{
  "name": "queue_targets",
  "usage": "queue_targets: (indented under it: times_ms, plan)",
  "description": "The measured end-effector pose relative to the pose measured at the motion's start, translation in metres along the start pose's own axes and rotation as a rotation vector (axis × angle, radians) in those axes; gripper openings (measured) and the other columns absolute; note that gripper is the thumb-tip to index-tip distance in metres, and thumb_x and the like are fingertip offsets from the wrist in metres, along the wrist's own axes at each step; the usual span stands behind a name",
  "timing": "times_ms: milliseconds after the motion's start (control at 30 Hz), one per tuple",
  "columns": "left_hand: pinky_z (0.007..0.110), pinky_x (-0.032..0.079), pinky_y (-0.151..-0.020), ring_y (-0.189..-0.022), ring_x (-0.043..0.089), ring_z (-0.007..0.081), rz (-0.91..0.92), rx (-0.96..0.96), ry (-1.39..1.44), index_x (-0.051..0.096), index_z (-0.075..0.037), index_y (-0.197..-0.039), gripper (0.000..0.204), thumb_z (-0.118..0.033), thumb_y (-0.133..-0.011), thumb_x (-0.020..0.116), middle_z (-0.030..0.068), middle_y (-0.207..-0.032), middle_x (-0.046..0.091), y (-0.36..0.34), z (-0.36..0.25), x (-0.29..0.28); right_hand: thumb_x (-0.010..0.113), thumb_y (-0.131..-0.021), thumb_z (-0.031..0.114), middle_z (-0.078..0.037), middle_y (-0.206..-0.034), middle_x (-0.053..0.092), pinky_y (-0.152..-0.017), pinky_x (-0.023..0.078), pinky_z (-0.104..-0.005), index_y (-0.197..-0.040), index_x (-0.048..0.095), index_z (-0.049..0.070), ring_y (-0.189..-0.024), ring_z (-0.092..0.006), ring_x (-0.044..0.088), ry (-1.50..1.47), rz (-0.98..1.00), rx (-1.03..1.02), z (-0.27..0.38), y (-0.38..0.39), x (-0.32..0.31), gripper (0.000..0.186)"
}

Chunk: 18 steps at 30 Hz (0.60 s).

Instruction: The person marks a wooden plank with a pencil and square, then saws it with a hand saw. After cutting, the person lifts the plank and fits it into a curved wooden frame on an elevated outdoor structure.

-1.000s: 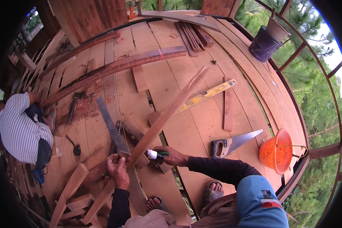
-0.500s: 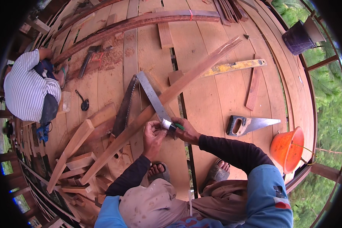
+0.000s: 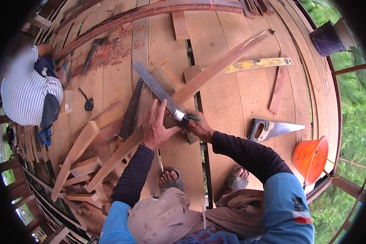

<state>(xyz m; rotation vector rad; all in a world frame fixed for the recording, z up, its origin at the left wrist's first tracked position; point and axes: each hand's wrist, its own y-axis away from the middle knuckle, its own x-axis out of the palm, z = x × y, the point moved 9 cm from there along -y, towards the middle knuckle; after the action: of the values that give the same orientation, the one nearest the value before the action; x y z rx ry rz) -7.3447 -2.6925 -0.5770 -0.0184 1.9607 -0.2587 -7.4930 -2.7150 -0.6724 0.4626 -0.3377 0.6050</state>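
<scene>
Head view: my right hand is gripping the white-and-black end of a flat steel blade, which is crossing a long wooden beam and pointing far left, with a green stick jutting beside my fingers. My left hand is holding its fingers apart just beside the blade, while a handsaw is lying on the right.
</scene>
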Motion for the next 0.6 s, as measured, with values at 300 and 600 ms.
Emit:
queue_targets:
  times_ms: [300, 600]
  plan:
    - [0.053, 0.049, -0.101, -0.124, 0.063, 0.0394, 0.222, -0.072, 0.146, 0.027, -0.006, -0.167, 0.134, -0.056, -0.064, 0.095, 0.0206, -0.136, 0.061, -0.018, 0.009, 0.023, 0.073, -0.102, 0.036, -0.005, -0.100, 0.075, -0.067, 0.055, -0.0250, -0.118, 0.062, 0.002, -0.079, -0.0096, 0.069, -0.096, 0.010, 0.003, -0.016, -0.011, -0.010, 0.039]
    - [0.046, 0.058, -0.097, -0.120, 0.068, 0.0392, 0.105, 0.050, 0.234, 0.028, -0.005, -0.167, 0.132, -0.048, -0.063, 0.097, 0.0229, -0.136, 0.065, -0.028, 0.015, 0.021, 0.074, -0.102, 0.025, -0.004, -0.094, 0.073, -0.066, 0.057, -0.0256, -0.119, 0.064, 0.002, -0.075, -0.0095, 0.068, -0.091, 0.008, 0.063, 0.002, -0.015, -0.012, 0.030]
